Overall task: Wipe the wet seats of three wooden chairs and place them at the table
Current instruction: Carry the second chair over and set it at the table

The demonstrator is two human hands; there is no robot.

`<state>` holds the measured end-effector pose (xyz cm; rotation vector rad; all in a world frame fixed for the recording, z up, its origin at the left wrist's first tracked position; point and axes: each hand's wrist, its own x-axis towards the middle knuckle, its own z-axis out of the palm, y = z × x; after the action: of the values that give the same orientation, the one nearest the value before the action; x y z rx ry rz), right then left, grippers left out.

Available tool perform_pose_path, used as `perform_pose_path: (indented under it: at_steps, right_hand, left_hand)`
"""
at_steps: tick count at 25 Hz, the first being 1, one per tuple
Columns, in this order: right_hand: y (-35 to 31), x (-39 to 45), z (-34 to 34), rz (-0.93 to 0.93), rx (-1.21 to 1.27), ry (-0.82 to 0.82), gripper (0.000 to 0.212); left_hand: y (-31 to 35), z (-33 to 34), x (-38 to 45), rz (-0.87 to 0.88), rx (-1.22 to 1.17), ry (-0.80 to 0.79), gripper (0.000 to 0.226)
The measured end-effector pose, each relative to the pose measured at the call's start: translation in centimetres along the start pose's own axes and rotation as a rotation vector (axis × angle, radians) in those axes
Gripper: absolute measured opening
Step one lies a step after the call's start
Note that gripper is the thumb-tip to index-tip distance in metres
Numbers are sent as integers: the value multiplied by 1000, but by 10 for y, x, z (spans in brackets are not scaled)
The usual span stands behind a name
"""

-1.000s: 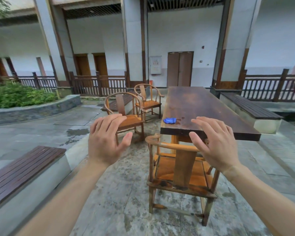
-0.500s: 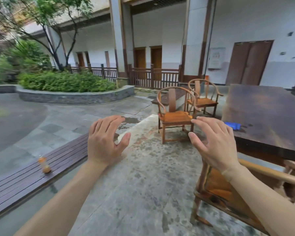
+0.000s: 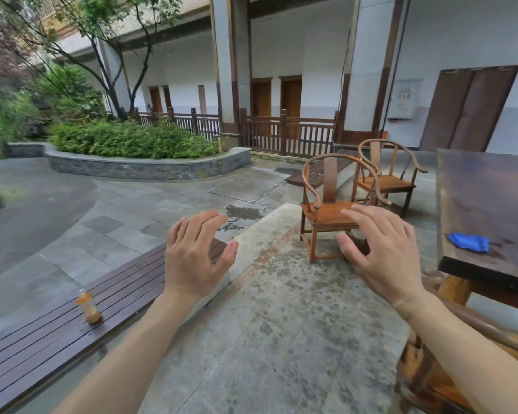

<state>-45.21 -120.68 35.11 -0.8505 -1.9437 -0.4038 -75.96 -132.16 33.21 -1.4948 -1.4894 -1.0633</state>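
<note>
Likely stiff, fairly heavy and slick when wet: nearer wooden chair (image 3: 332, 210) out on the paving, a second chair (image 3: 386, 177) just behind, both apart from the counter (image 3: 491, 186). Best taken by the curved arm rail. Left hand (image 3: 192, 258) and right hand (image 3: 380, 252) raised, fingers spread, holding nothing. Blue cloth (image 3: 468, 242) lying on the counter.

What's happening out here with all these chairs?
A person is standing in a paved courtyard with both hands held out, the left hand and right hand open and holding nothing. Two round-backed wooden chairs stand ahead: the nearer chair and the farther chair. Part of a third wooden chair shows at the lower right beside the long dark wooden table. A crumpled blue cloth lies on the table. A small orange bottle stands on the slatted bench.
</note>
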Motion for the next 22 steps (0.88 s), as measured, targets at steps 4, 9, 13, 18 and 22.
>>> perform_pose_path:
  at_steps: [4,9,13,18,22]
  right_hand:
    - [4,35,62,3,4,-16,45]
    - [41,68,144,14,13,-21,47]
    - [87,107,214,20,12,-18,49]
    - [150,163,296,17,23,-49,49]
    - [188,214,366,4,26,-84,47]
  left_hand:
    - [-43,54,17,-24,-13,-6,58]
    - [-82,139,42,-14,-29,-15,57]
    - [-110,221,69,-3,-18,-14,55]
    - [-137,323,119,-21,13,-20,52]
    - [-167,398,149,-62,13,-35,57]
